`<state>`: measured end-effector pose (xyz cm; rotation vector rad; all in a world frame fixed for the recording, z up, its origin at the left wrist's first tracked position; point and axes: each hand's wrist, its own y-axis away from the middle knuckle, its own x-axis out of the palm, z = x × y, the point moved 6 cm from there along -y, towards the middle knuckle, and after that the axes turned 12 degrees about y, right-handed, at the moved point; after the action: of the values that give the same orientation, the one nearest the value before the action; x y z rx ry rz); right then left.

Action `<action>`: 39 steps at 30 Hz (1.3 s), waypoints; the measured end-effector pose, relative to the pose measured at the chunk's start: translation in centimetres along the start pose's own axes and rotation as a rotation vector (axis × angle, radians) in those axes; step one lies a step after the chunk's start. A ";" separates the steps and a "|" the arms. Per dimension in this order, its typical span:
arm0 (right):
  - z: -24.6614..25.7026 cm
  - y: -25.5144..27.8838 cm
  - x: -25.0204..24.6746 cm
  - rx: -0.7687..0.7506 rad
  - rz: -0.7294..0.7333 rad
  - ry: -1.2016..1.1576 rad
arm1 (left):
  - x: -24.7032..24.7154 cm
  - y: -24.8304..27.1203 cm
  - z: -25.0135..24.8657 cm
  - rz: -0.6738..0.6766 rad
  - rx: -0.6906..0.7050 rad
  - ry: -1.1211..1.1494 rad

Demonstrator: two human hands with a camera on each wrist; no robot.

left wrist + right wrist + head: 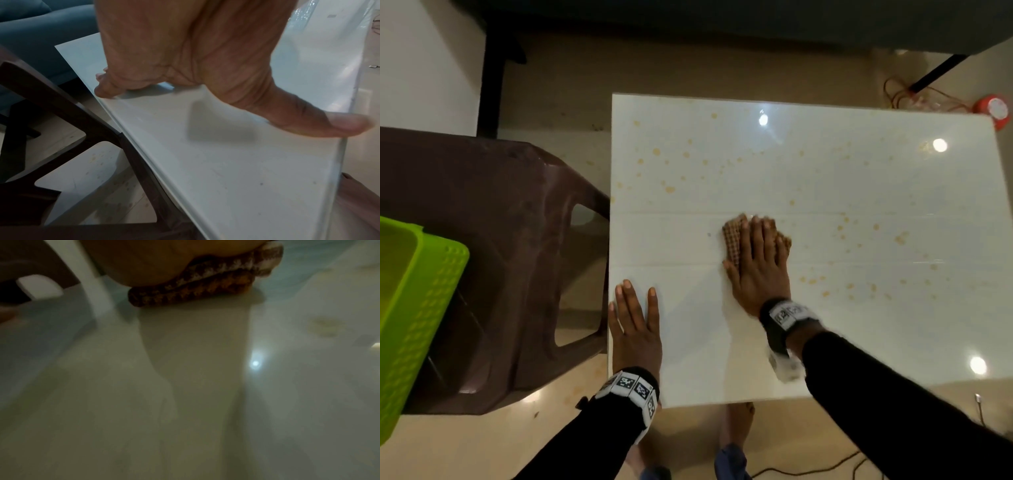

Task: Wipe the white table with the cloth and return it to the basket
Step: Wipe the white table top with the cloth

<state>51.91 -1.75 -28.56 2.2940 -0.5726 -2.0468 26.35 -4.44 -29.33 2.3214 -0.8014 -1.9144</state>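
Both hands lie flat on the glossy white rectangular table (825, 192). From the head view, the right hand (758, 263) sits near the table's middle, its fingers straight and close together, pointing to 12 o'clock and pressing down on the folded brown-and-orange checked cloth (732, 240). Edges of the cloth peek out at the hand's 10 o'clock and 2 o'clock sides. In the right wrist view the cloth (191, 287) is bunched in folds between the palm and the tabletop.

At 7 o'clock of the table, the left hand (635, 325) rests by the left edge, fingers straight and spread, holding nothing; the left wrist view shows its thumb (329, 123) stretched out along the surface.

Many yellowish-brown spots (664, 186) speckle the table from 10 o'clock round to 4 o'clock. At 9 o'clock, touching the table's side, stands a dark brown plastic chair (493, 222), and the lime-green plastic basket (424, 308) sits on it at the far left, well apart from the cloth.
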 end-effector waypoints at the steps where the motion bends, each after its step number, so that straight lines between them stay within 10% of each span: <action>1: -0.1 -2.0 -0.4 0.041 0.008 -0.023 | 0.1 0.1 0.1 0.009 -0.005 -0.013; 5: -0.5 -5.0 -0.7 0.092 0.039 -0.043 | 0.0 0.0 0.2 -0.016 0.004 -0.020; 11: 0.3 5.3 0.8 -0.063 0.039 0.028 | -0.1 0.1 -0.1 0.017 0.010 -0.056; 20: 4.3 -4.5 -1.4 0.116 0.021 -0.062 | -0.4 0.1 -0.1 0.008 0.005 -0.007; 26: 9.6 8.2 0.4 -0.304 0.032 0.007 | -0.7 0.2 -0.4 0.013 -0.015 -0.050; 29: 8.7 5.9 0.3 -0.362 -0.006 0.015 | -0.4 0.0 -0.2 0.018 0.018 -0.050; 35: 3.9 -2.3 -0.9 -0.115 0.011 -0.061 | -0.5 0.2 -1.2 0.172 -0.093 -0.213; 39: 2.4 6.5 1.1 -0.021 -0.007 -0.047 | -1.2 0.3 -4.9 0.231 -0.090 -0.248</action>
<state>47.97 -7.54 -28.31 2.2454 -0.5430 -2.1051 30.59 -5.65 -26.93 1.8715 -0.9337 -2.1082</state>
